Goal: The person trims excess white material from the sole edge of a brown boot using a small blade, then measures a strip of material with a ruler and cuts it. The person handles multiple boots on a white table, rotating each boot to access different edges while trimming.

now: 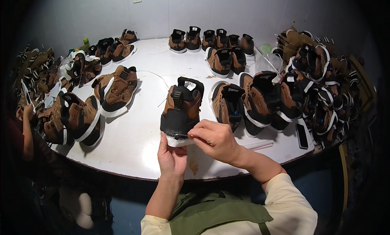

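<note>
A brown and black shoe (181, 113) stands at the table's middle, heel toward me, with a white sole at its lower edge. My left hand (173, 158) grips the sole from below at the heel, thumb up along its side. Stitch-like marks run along the seam between the black heel and the white sole. At the right end of that seam, the fingers of my right hand (217, 139) are pinched together. A thin dark line lies by those fingertips; whatever they hold is too small to make out.
Similar shoes stand on the white table (134, 149): several close on the right (260, 99), others on the left (81, 117) and far side (193, 39). A phone (302, 136) and a slim ruler-like strip (260, 146) lie right. Another person's hand (28, 112) shows far left.
</note>
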A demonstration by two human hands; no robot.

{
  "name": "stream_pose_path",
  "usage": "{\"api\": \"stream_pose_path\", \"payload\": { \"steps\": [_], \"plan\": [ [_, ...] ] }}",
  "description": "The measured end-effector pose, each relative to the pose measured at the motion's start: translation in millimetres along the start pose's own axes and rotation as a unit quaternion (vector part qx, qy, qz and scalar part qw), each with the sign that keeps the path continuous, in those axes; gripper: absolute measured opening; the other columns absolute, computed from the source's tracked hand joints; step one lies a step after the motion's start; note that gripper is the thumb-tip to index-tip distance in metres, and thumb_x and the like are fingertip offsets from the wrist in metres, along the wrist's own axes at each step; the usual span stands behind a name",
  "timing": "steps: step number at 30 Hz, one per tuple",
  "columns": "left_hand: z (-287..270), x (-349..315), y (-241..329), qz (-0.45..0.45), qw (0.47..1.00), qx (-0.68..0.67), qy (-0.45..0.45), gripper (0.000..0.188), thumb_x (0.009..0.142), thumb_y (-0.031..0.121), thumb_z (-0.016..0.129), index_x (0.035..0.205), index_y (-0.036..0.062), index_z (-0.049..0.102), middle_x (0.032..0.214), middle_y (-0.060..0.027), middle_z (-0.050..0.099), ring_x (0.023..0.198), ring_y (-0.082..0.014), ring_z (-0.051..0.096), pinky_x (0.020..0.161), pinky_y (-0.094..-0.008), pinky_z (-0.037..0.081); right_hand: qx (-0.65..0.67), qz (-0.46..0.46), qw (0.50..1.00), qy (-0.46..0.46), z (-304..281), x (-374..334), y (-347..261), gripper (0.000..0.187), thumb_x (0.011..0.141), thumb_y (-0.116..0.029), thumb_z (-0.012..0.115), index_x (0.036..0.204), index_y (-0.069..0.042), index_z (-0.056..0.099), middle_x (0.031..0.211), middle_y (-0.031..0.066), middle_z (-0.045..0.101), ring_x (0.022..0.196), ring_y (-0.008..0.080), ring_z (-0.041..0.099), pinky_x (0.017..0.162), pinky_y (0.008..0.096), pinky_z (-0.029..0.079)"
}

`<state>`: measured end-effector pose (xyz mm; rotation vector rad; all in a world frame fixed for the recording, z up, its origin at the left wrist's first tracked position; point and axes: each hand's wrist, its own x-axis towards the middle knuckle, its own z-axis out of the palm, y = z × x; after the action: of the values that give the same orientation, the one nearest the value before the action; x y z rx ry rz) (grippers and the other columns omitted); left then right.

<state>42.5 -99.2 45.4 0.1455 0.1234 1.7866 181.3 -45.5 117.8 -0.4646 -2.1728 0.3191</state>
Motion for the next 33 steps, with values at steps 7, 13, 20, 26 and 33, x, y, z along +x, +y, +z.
{"api": "stream_pose_path", "payload": {
  "steps": [7, 13, 20, 26, 33],
  "plan": [
    [1.8, 0.2, -2.0, -0.008, 1.000, 0.008, 0.017, 0.034, 0.101, 0.029, 0.046, 0.125, 0.0061, 0.050, 0.119, -0.0083, 0.060, 0.106, -0.0213, 0.061, 0.092, -0.0359, 0.052, -0.057, -0.021, 0.998, 0.023, -2.3, -0.7, -3.6, 0.010, 0.076, -0.005, 0.069, 0.085, -0.005, 0.066, 0.078, 0.0053, 0.062, 0.064, 0.0225, 0.063, 0.054, 0.0317, 0.049],
    [2.8, 0.1, -2.8, -0.009, 0.999, 0.005, 0.032, 0.033, 0.100, 0.030, 0.046, 0.120, 0.0051, 0.055, 0.114, -0.0090, 0.064, 0.101, -0.0213, 0.064, 0.088, -0.0342, 0.055, -0.074, -0.019, 0.995, 0.064, 3.5, -4.8, -3.9, 0.010, 0.075, -0.004, 0.070, 0.084, -0.003, 0.065, 0.078, 0.0059, 0.061, 0.066, 0.0220, 0.063, 0.055, 0.0310, 0.050],
    [1.9, -2.1, -3.4, 0.007, 0.999, 0.023, 0.048, 0.033, 0.101, 0.030, 0.046, 0.121, 0.0052, 0.054, 0.116, -0.0086, 0.063, 0.101, -0.0204, 0.063, 0.088, -0.0339, 0.055, -0.081, -0.037, 0.996, 0.020, 0.0, -5.5, -8.9, 0.011, 0.075, -0.004, 0.069, 0.085, -0.003, 0.065, 0.079, 0.0054, 0.061, 0.065, 0.0209, 0.063, 0.054, 0.0309, 0.049],
    [-3.9, 0.7, -3.3, -0.005, 0.999, 0.023, 0.028, 0.032, 0.101, 0.028, 0.045, 0.121, 0.0054, 0.053, 0.114, -0.0082, 0.063, 0.101, -0.0202, 0.063, 0.086, -0.0334, 0.055, -0.097, -0.034, 0.994, 0.045, 1.7, -5.0, -4.9, 0.016, 0.072, -0.001, 0.072, 0.086, -0.004, 0.067, 0.078, 0.0072, 0.063, 0.064, 0.0220, 0.064, 0.053, 0.0304, 0.050],
    [-5.9, -1.0, -1.0, -0.005, 1.000, 0.015, 0.022, 0.031, 0.101, 0.028, 0.045, 0.121, 0.0054, 0.053, 0.114, -0.0085, 0.063, 0.100, -0.0206, 0.064, 0.086, -0.0341, 0.056, -0.097, -0.043, 0.994, 0.039, 5.3, -6.4, -5.3, 0.012, 0.074, -0.003, 0.068, 0.085, -0.004, 0.065, 0.078, 0.0063, 0.062, 0.065, 0.0225, 0.063, 0.054, 0.0308, 0.050]
  ]
}}
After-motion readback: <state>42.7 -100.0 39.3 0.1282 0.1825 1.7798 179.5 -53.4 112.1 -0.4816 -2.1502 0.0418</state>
